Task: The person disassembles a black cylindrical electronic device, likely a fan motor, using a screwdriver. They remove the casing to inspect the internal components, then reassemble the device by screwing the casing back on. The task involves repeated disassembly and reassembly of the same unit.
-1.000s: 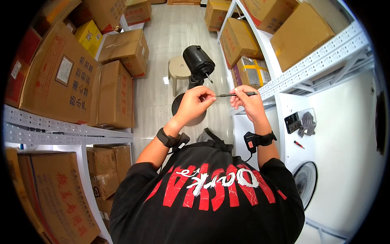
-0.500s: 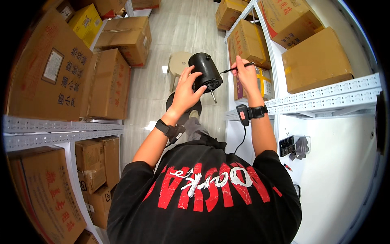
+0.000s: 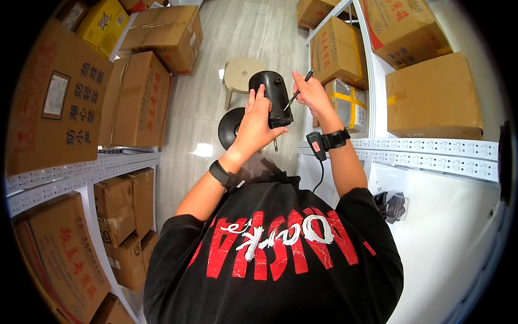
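A black cylindrical electric motor (image 3: 270,82) is in front of me, tilted, with its thin metal shaft (image 3: 275,145) pointing toward me. My left hand (image 3: 253,123) grips its left side, fingers lying along the casing and thumb across the shaft end. What bears the motor's weight from below is hidden. Pinched in my right hand (image 3: 313,97) is a slim black pen-like tool (image 3: 292,100); its exact kind is too small to tell. The tool's tip reaches the lower right of the casing, near the shaft end, and seems to touch it.
Beyond the motor stands a beige stool (image 3: 237,75) on the tiled floor, with a black round object (image 3: 229,129) nearer. Shelves of cardboard boxes line the left (image 3: 140,102) and right (image 3: 431,97). A white shelf surface (image 3: 448,227) at right holds a small clear tray (image 3: 399,208).
The tool's tip has moved down and left onto the motor's lower edge, and my right hand has shifted left. My left hand has slid lower on the casing. The whole view has shifted slightly.
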`<state>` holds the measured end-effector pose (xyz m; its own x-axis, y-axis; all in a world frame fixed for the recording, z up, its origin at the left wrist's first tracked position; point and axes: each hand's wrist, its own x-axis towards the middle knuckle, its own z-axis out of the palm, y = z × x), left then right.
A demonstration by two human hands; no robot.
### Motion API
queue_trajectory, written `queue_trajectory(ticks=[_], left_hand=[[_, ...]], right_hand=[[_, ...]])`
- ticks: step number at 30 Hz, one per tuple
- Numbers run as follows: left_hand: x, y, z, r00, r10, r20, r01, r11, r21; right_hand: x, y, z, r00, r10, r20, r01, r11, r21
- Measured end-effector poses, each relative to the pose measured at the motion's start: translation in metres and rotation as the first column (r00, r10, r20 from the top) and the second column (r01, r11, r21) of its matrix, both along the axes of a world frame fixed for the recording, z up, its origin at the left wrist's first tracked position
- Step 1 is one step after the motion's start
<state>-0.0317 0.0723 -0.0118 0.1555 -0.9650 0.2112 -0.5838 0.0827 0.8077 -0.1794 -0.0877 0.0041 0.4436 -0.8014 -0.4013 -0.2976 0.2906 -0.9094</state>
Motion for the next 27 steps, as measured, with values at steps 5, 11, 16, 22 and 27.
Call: queue_trajectory(ticks=[5,11,16,22,27], left_hand=[[-0.009,-0.007,-0.011,0.998,0.061,-0.016,-0.062,0.996,-0.068],[-0.012,-0.008,-0.017,0.996,0.085,-0.041,-0.089,0.991,-0.100],[-0.007,-0.009,-0.012,0.998,0.038,-0.059,-0.041,0.998,-0.057],[-0.007,-0.007,-0.016,0.991,-0.045,-0.128,0.052,0.997,0.049],[0.000,-0.009,-0.011,0.982,-0.081,-0.173,0.092,0.994,0.057]], right_hand=[[0.007,0.019,-0.006,1.000,-0.022,-0.005,0.023,0.999,0.039],[0.004,0.011,0.012,0.997,0.000,-0.079,-0.011,0.991,-0.135],[0.004,0.016,0.018,0.994,0.048,-0.101,-0.068,0.976,-0.208],[0.018,0.032,0.015,0.994,0.083,-0.073,-0.095,0.980,-0.178],[0.021,0.039,0.022,0.958,0.245,-0.147,-0.268,0.950,-0.161]])
